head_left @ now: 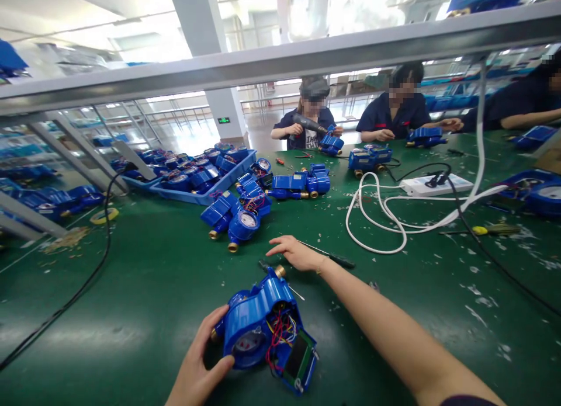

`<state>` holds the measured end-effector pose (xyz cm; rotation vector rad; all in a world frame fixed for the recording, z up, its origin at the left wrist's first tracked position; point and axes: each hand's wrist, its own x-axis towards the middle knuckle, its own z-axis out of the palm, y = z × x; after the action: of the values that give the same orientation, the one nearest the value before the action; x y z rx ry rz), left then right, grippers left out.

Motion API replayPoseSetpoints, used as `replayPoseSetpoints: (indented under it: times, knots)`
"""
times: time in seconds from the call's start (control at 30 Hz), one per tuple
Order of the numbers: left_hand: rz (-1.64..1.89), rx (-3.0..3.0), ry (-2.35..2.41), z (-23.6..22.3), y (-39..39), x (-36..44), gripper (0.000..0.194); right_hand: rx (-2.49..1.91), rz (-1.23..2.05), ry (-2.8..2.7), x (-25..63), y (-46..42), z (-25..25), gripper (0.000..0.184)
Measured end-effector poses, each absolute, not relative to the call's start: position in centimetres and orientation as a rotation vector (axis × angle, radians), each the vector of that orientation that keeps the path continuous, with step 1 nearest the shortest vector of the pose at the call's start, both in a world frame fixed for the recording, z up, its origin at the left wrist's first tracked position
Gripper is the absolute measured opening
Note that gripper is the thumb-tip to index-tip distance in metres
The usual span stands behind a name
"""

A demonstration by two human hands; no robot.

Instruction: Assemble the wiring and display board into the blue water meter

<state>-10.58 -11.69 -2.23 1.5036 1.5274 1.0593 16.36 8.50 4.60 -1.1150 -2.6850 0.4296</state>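
Observation:
My left hand (pixel 199 365) grips the left side of an opened blue water meter (pixel 258 324) lying on the green table (pixel 144 289). Red and coloured wires and a circuit board hang out of its right side. My right hand (pixel 293 252) reaches forward past the meter, fingers stretched out and flat on the table. A thin black-handled tool (pixel 335 257) lies just behind that hand's wrist. Beyond my right hand sit more blue meters with brass fittings (pixel 239 216).
A blue tray (pixel 197 178) full of meters stands at the back left. A white cable (pixel 394 219) loops to a power strip (pixel 433 185). A yellow-handled screwdriver (pixel 486 230) lies at right. Three people work across the table. A black cable (pixel 87 277) crosses the left side.

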Motion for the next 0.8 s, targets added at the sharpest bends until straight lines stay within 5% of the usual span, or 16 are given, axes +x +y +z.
replayPoseSetpoints:
  times: [0.27, 0.63, 0.8]
  knots:
    - [1.120, 1.337, 1.653, -2.6, -13.2, -13.4, 0.075, -0.999, 0.364, -2.912, 14.9, 8.4, 2.9, 0.048]
    - [1.139, 1.437, 1.581, -2.1, -9.8, -12.5, 0.068, -1.472, -0.028, -2.636, 26.9, -4.5, 6.0, 0.026]
    - [1.204, 1.510, 1.530, -1.4, -8.3, -9.5, 0.060, -1.798, 0.563, -1.824, 30.8, -11.8, 4.7, 0.028]
